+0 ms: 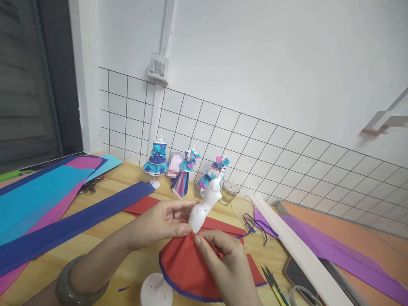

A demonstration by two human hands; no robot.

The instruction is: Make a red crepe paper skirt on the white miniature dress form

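Note:
A small white dress-form mannequin (204, 206) leans to the right in front of me, with a gathered red skirt (183, 265) edged in dark blue around its lower part. My left hand (156, 225) grips the mannequin from the left, its thumb at the skirt's gathered top. On the other side, my right hand (226, 255) pinches the gathers between thumb and fingers. A white round base (156, 291) shows below the skirt. Red strips (219, 225) lie on the table behind my hands. What sits under the fingertips is hidden.
Several dressed miniature mannequins, one in a blue dress (155, 161), stand at the back beside a glass jar (229, 192). Coloured sheets (41, 195) cover the left. Scissors (274, 284), a phone (301, 276) and a pale strip (296, 250) lie right.

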